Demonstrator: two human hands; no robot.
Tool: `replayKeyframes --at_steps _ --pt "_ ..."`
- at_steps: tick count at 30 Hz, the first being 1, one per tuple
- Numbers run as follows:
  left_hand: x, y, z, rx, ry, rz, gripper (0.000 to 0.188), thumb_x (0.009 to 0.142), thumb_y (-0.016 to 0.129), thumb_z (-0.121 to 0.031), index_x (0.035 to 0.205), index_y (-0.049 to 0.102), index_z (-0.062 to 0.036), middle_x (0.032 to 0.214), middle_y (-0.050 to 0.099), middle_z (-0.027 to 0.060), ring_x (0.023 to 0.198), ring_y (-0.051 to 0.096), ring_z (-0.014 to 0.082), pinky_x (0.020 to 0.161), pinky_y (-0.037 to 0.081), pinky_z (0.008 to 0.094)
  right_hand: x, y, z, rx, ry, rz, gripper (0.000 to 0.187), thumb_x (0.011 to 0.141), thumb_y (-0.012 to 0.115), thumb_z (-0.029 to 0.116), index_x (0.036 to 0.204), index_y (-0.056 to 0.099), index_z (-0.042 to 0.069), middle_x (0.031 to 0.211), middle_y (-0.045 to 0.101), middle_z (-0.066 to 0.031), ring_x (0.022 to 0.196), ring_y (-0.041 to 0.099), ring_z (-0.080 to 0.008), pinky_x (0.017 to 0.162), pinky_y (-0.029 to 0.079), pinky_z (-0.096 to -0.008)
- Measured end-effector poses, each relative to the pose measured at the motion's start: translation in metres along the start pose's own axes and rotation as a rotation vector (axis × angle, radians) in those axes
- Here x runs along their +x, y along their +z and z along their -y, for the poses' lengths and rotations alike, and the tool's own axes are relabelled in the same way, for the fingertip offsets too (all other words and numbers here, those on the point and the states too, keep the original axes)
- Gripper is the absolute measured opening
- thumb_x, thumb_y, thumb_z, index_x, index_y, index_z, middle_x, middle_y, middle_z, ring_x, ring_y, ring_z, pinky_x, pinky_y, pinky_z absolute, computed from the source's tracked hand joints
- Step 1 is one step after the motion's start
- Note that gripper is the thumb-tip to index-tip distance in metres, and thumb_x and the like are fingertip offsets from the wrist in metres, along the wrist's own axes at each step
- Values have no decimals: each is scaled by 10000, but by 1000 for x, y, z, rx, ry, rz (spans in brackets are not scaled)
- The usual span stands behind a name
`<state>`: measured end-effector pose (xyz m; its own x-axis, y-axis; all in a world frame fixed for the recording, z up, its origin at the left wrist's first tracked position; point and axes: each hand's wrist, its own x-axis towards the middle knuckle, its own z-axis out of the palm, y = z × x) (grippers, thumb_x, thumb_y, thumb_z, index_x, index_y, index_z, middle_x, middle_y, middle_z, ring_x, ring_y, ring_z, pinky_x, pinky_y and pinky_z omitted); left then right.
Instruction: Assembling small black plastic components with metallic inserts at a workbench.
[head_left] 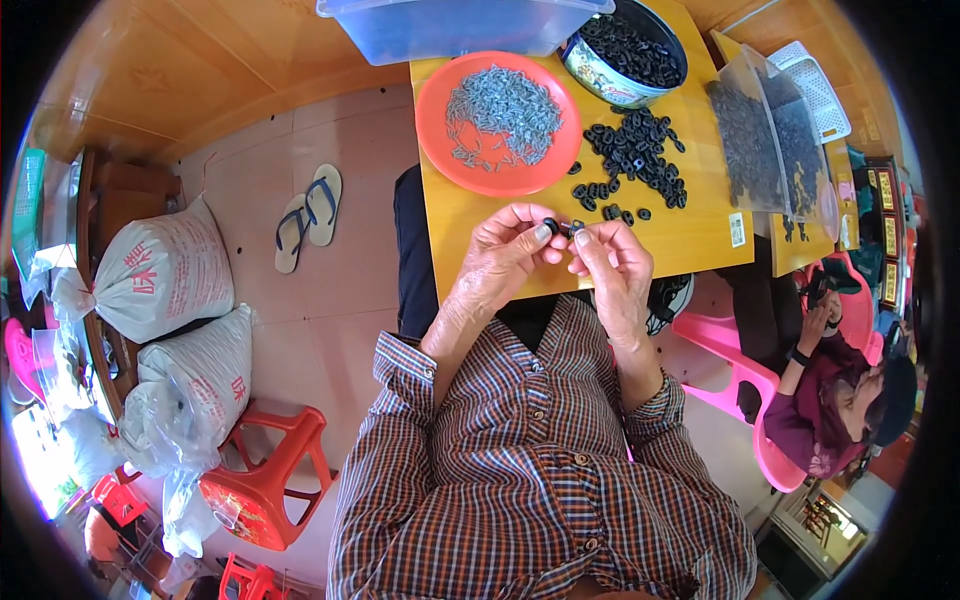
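Note:
My left hand (503, 258) pinches a small black ring (551, 226) between thumb and forefinger over the near edge of the yellow table (690, 240). My right hand (612, 265) meets it fingertip to fingertip and pinches a small part that I cannot make out. Just beyond the hands lies a loose heap of black rings (632, 160). A red plate (436, 130) with a pile of thin grey metal pieces (503, 112) sits further left on the table.
A round tin (600, 75) full of black rings and a clear plastic tub (450, 28) stand at the far edge. Clear bags of dark parts (765, 140) lie right. Another person sits on a pink chair (740, 375) at right. Sandals, white sacks and a red stool (262, 480) stand left on the floor.

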<state>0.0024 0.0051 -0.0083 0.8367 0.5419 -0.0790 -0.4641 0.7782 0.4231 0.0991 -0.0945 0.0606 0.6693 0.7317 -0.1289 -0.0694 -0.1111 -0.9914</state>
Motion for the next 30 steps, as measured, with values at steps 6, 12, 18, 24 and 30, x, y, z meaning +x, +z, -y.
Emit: replayKeyframes --at_steps 6,12,18,24,30 --pt "1 -3 -1 -15 16 -24 187 918 526 -1 1094 590 -2 925 627 90 806 628 163 686 545 279 2 3 -6 13 13 13 143 905 605 134 876 576 -4 762 599 -30 629 548 -71 597 445 -202" --pt "-1 -2 -3 18 40 -61 263 911 515 34 1164 580 0 908 620 77 811 641 168 706 563 288 4 8 -5 -8 -16 19 130 907 594 116 872 576 -8 751 598 -33 631 552 -71 597 453 -201" --pt "-3 -2 -5 28 60 -73 303 886 540 63 1179 583 1 923 613 74 829 643 172 739 571 295 5 10 -1 -34 -13 14 118 905 579 97 886 579 -19 766 627 -56 635 565 -69 604 467 -197" --pt "-1 -9 1 149 105 -92 308 870 551 87 1164 593 6 939 603 72 820 642 166 742 571 288 7 10 0 -55 -18 32 116 907 568 89 895 581 -26 769 634 -59 646 581 -70 607 471 -197" --pt "-2 -5 0 359 178 -117 291 861 561 91 1139 601 17 923 615 70 808 639 144 736 566 272 9 8 1 -69 2 71 115 909 565 90 895 582 -23 772 635 -58 654 589 -76 623 475 -200"
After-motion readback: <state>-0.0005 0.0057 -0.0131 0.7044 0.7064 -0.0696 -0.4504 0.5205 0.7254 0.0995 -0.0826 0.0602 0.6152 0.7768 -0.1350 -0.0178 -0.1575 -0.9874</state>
